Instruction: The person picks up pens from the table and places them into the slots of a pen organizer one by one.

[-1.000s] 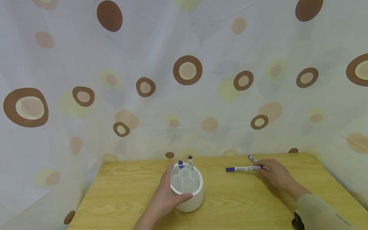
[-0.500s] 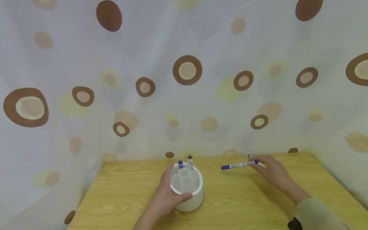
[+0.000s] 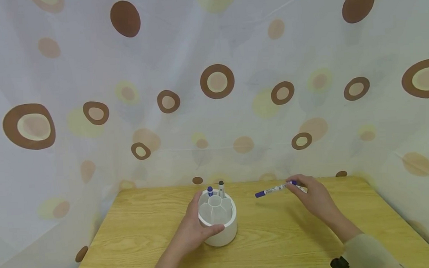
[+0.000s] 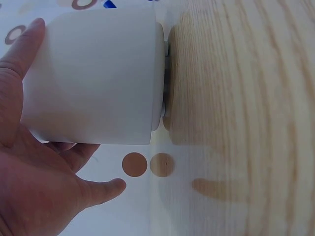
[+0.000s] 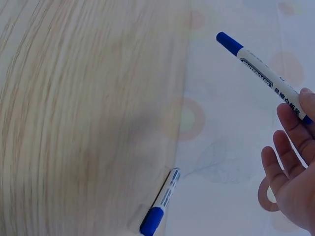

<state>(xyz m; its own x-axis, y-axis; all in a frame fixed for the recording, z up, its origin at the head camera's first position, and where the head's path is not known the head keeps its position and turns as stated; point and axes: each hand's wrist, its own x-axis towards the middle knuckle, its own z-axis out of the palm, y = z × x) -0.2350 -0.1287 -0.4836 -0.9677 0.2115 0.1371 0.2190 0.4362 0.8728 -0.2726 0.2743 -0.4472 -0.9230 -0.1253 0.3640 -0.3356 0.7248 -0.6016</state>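
Note:
A round white pen holder [image 3: 228, 234] with compartments stands on the table, and my left hand [image 3: 192, 229] grips its side, thumb at the front. Two markers poke up from its back compartments: one blue-capped [image 3: 210, 191], one black-capped [image 3: 221, 189]. Out to the right, my right hand [image 3: 316, 196] pinches a white whiteboard marker [image 3: 273, 189] near one end. Its blue cap points left, raised above the table. The right wrist view shows a second blue-capped marker [image 5: 165, 194] lying on the wood; the right hand mostly covers it in the head view.
The wooden table [image 3: 132, 229] reaches back to a white curtain [image 3: 184, 123] with brown and tan circles. More curtain hangs along both sides. A black object [image 3: 339, 264] sits at the right sleeve.
My right hand has lifted the marker off the table and shifted slightly left and up, tilting it cap-down. The left hand and the pen holder stay in place.

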